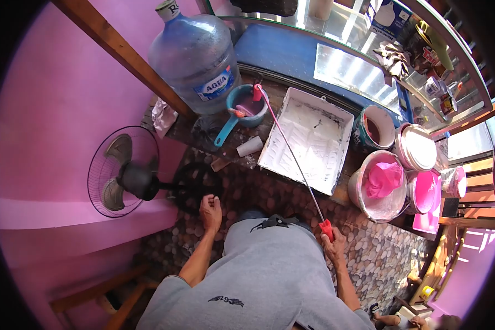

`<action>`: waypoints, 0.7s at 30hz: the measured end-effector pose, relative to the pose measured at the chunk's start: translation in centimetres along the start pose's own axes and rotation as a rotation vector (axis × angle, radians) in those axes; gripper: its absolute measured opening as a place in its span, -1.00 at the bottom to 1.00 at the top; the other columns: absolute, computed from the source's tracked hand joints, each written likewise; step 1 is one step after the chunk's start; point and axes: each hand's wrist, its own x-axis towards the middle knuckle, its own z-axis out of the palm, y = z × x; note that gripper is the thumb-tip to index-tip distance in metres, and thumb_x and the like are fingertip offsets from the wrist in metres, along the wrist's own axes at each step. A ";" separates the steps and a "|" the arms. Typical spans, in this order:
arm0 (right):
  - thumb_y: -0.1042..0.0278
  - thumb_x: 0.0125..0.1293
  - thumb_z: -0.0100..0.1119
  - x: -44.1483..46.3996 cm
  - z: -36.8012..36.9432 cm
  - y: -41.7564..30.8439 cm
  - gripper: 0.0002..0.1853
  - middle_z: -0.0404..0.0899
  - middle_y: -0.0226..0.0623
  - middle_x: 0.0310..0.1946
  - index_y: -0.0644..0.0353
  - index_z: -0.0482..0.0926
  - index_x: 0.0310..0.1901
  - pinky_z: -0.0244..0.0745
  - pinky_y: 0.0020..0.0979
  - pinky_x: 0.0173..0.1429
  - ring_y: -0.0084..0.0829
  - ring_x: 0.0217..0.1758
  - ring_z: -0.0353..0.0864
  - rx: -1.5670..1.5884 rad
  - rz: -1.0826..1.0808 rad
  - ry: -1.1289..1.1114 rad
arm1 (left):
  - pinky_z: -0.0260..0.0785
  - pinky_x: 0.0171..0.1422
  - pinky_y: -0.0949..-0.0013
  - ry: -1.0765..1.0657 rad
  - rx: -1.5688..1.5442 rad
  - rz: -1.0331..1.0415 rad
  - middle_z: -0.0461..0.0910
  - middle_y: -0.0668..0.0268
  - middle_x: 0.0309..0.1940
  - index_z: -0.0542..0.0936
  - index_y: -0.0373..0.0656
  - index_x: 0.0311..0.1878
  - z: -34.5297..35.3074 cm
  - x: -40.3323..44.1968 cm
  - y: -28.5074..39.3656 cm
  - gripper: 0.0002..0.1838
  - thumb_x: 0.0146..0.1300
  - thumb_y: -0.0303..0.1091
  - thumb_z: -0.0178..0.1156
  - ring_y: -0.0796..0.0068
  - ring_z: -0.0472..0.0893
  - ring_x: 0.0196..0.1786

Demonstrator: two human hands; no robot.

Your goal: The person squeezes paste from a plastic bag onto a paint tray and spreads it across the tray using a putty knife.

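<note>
My right hand (334,245) is wrapped round the red handle of a long thin metal rod (294,154). The rod slants up and left past the paint tray, its far part coated pink. At its far end a small red piece meets the rim of a teal dipper (246,106), which has pinkish paint inside. The white paint tray (308,137), smeared with dried paint, lies right of the dipper. My left hand (211,213) hangs loosely curled beside the black fan base (198,184), with nothing seen in it.
A large water bottle (195,60) stands behind the dipper. Paint buckets (378,187), one holding a pink cloth (384,179), crowd the right. A standing fan (135,179) is at left, a glass case (280,47) behind. Another person (404,320) is partly visible lower right.
</note>
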 end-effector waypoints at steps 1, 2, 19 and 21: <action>0.30 0.06 0.25 -0.2 0.6 0.6 -0.78 0.47 -0.14 -0.59 0.24 0.54 -0.30 0.36 -0.29 -0.40 -0.26 -0.57 0.47 -0.009 0.015 0.002 | 0.47 -0.28 0.38 0.000 -0.056 0.059 0.57 0.25 -0.38 0.53 -0.23 -0.16 -0.1 1.8 3.2 -0.77 0.20 -0.31 0.25 0.44 0.59 -0.40; 0.30 0.06 0.25 -0.3 0.6 0.1 -0.78 0.47 -0.14 -0.59 0.24 0.54 -0.30 0.36 -0.29 -0.40 -0.26 -0.57 0.47 -0.016 0.013 0.003 | 0.46 -0.30 0.41 0.003 -0.114 0.117 0.55 0.28 -0.39 0.53 -0.22 -0.15 0.1 3.7 6.4 -0.76 0.20 -0.30 0.26 0.47 0.56 -0.42; 0.32 0.05 0.23 -1.4 3.9 -4.9 -0.80 0.50 -0.14 -0.61 0.22 0.54 -0.30 0.42 -0.30 -0.39 -0.22 -0.56 0.53 -0.029 0.099 0.157 | 0.46 -0.27 0.19 -0.069 -0.028 0.513 0.63 0.11 -0.46 0.55 -0.23 -0.15 5.6 23.7 20.8 -0.73 0.16 -0.26 0.24 0.14 0.65 -0.38; 0.33 0.05 0.23 -1.2 3.9 -5.3 -0.80 0.50 -0.14 -0.62 0.23 0.54 -0.30 0.42 -0.30 -0.40 -0.23 -0.57 0.53 -0.015 0.111 0.170 | 0.46 -0.27 0.22 -0.080 -0.019 0.573 0.63 0.08 -0.46 0.55 -0.27 -0.14 3.7 25.0 21.9 -0.71 0.17 -0.26 0.23 0.16 0.65 -0.39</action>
